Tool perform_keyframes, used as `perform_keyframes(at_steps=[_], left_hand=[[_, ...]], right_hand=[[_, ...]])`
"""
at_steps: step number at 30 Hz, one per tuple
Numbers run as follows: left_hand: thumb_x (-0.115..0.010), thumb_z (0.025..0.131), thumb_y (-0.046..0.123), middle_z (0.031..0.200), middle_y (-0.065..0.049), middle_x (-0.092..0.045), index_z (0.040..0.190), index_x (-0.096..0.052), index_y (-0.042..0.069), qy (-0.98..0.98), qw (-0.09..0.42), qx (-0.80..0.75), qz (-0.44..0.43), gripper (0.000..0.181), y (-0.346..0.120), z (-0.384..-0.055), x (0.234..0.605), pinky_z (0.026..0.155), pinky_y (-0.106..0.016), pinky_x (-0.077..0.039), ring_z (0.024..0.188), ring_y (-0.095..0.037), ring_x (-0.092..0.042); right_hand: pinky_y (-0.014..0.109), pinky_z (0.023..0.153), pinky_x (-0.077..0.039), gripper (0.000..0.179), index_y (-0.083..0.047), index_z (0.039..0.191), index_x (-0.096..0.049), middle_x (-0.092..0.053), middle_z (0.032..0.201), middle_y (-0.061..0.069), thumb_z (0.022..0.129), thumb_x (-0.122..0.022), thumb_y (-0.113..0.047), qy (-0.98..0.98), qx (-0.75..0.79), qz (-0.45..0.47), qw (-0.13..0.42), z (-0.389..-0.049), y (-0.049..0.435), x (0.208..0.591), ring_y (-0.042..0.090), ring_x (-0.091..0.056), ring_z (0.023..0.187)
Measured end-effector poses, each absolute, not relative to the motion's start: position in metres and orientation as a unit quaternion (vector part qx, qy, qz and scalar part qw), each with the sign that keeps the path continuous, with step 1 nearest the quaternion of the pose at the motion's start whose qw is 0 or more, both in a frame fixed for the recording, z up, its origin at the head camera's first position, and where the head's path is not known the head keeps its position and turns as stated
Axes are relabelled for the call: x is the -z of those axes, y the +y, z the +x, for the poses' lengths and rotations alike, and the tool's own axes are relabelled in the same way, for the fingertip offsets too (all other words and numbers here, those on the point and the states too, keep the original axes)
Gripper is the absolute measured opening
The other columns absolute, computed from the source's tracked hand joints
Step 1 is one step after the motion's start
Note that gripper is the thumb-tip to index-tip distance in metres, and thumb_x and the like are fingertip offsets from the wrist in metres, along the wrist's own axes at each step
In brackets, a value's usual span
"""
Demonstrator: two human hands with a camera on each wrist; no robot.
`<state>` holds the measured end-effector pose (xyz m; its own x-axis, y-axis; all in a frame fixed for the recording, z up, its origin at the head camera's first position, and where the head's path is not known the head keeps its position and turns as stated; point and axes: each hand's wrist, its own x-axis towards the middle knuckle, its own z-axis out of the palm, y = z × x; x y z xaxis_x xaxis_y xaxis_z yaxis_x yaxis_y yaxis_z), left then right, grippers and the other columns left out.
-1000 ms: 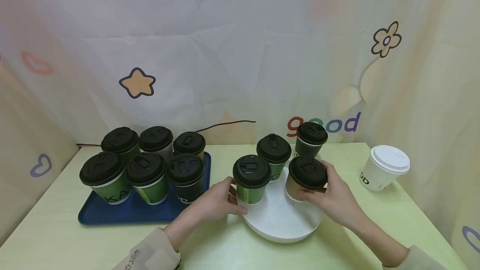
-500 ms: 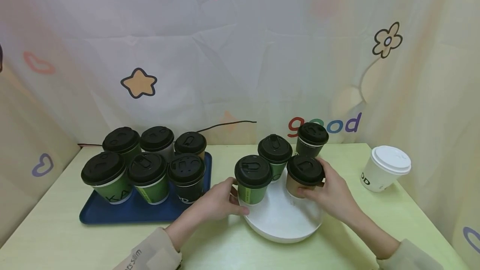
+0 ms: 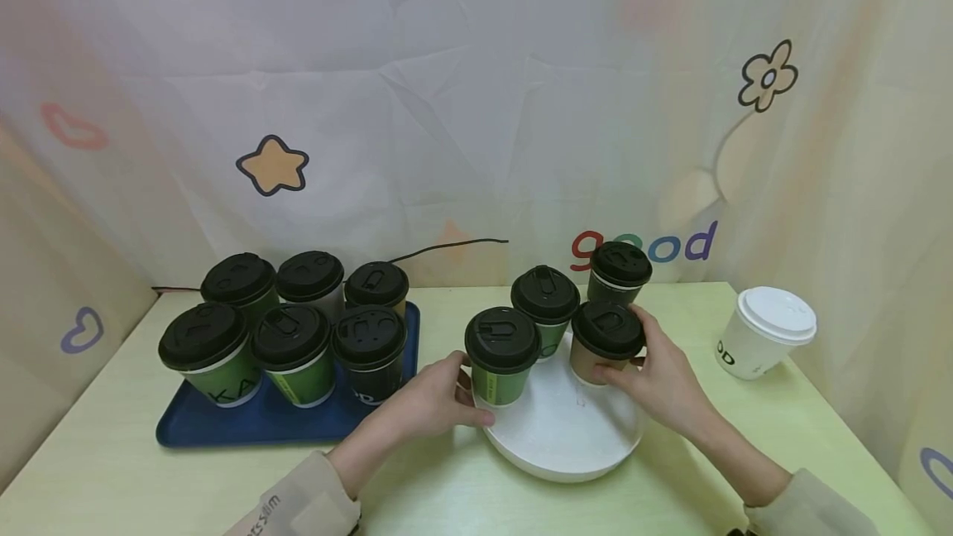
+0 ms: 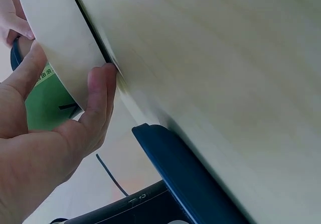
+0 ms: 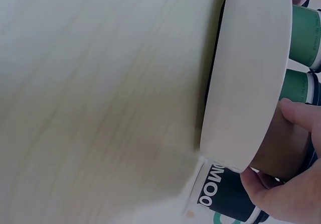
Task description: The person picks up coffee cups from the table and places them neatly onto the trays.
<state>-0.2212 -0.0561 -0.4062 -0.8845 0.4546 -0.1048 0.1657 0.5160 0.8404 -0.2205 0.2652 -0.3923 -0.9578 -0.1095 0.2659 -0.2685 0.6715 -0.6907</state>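
My left hand point(image 3: 435, 399) grips the left edge of a round white stand point(image 3: 566, 445), thumb on the top rim and fingers against the side, as the left wrist view point(image 4: 65, 128) shows. With my right hand point(image 3: 663, 375) I hold a brown paper cup point(image 3: 588, 364) with a black lid point(image 3: 609, 329), upright at the stand's right side. Two green cups stand on its left half: a front one point(image 3: 500, 387) beside my left hand and a back one point(image 3: 551, 336). Behind the brown cup is a dark cup point(image 3: 612, 292), partly hidden; in the right wrist view, the dark cup point(image 5: 225, 191) appears beyond the stand.
On the left, a blue tray point(image 3: 246, 430) carries several black-lidded cups in two rows. A white cup point(image 3: 755, 346) with a white lid stands near the table's right edge. A printed curtain point(image 3: 476, 122) hangs behind the pale table point(image 3: 417, 495).
My right hand has shifted the brown cup slightly backward on the stand, closer to the dark cup. My left hand has stayed on the stand's edge.
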Motion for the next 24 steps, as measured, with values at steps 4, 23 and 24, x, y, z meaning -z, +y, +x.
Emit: perform_keyframes(at_steps=[4,23,24], left_hand=[[-0.091,0.081,0.017,0.102,-0.008,-0.064,0.135,-0.048,-0.006,0.858,0.159,-0.455,0.178,0.072,-0.057,-0.221,0.406,0.076,-0.038,-0.054,0.088,-0.019,-0.063],[-0.091,0.08,0.018,0.098,-0.008,-0.064,0.136,-0.046,-0.008,0.86,0.152,-0.452,0.18,0.076,-0.055,-0.219,0.404,0.074,-0.036,-0.053,0.085,-0.019,-0.061],[-0.091,0.08,0.018,0.097,-0.008,-0.063,0.137,-0.045,-0.008,0.861,0.152,-0.451,0.181,0.078,-0.055,-0.219,0.404,0.074,-0.036,-0.052,0.085,-0.019,-0.061]], right_hand=[[0.057,0.09,-0.053,0.099,0.004,0.156,-0.028,-0.047,0.148,0.028,0.083,-0.089,-0.022,-0.912,-0.382,0.107,0.103,-0.222,0.266,0.393,0.045,-0.052,0.128],[0.057,0.1,-0.048,0.11,0.004,0.16,-0.014,-0.045,0.146,0.033,0.086,-0.086,-0.034,-0.908,-0.401,0.094,0.079,-0.221,0.276,0.392,0.046,-0.048,0.132],[0.058,0.101,-0.048,0.11,0.004,0.16,-0.014,-0.045,0.146,0.033,0.086,-0.086,-0.034,-0.907,-0.404,0.091,0.083,-0.22,0.278,0.391,0.046,-0.048,0.131]])
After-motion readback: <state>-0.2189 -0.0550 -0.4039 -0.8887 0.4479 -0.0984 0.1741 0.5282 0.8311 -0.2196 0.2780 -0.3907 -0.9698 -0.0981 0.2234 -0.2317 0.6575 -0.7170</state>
